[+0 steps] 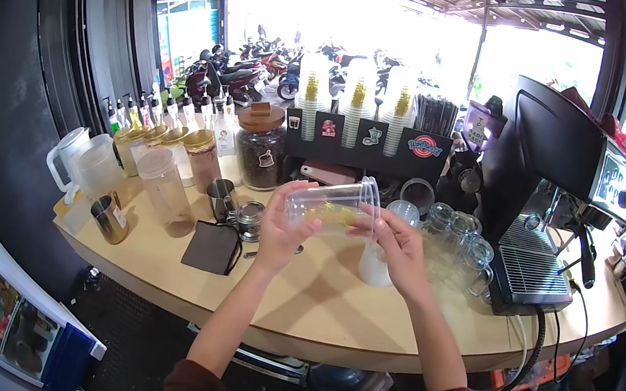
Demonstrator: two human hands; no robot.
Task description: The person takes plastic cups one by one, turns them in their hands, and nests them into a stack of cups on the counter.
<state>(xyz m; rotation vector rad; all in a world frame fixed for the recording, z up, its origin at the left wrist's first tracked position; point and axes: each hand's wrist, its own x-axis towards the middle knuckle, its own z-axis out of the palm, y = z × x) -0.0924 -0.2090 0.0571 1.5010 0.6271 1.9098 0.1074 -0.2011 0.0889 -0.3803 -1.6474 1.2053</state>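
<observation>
A see-through plastic cup [327,208] with a yellow print is held on its side above the counter, its rim to the right. My left hand [286,220] is closed around the base end. At the rim, my right hand [397,246] grips the edge with thumb and fingers. Partly hidden behind that hand, a whitish translucent container [375,269] stands on the counter. Left of the cup are a metal coffee dripper [249,220], a steel mug [222,199] and a dark cloth pouch [212,247].
An espresso machine [537,255] stands at the right, beside several glass mugs [474,262]. Stacked cups [356,104] fill a black holder [370,147] at the back. Jars, a coffee bean jar [259,150], pitchers [97,170] and pump bottles line the left of the wooden counter [328,304].
</observation>
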